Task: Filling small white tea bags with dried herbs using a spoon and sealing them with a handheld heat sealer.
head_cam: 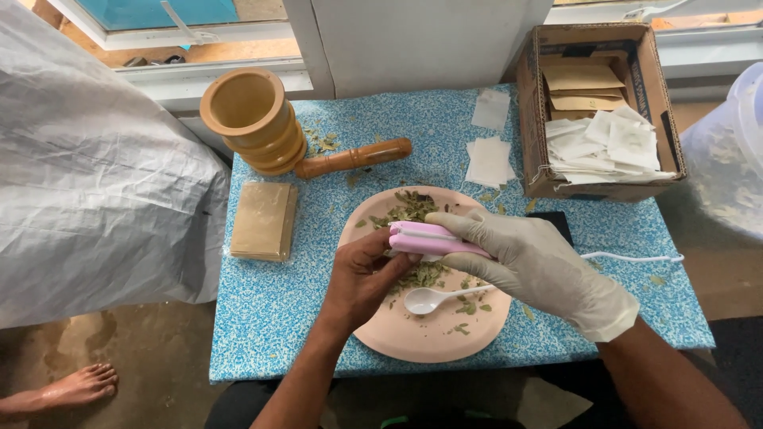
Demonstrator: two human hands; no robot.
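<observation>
— What's the setting?
— I'm sitting at a blue-patterned worktop [270, 318] under a window, with a wooden mortar [253, 119] and pestle [354, 157] at the back and a cardboard box [596, 107] of paper sachets to my right.
— And your hands?
— My gloved right hand [540, 266] is wrapping its grip tight around a pink handheld sealer [425, 238], over the pink plate [429, 334] of dried leaves. My bare left hand [362, 278] is pinching its fingers together at the sealer's tip; what they're holding is hidden.
— Anything else?
— A white spoon [433, 299] is lying on the plate.
</observation>
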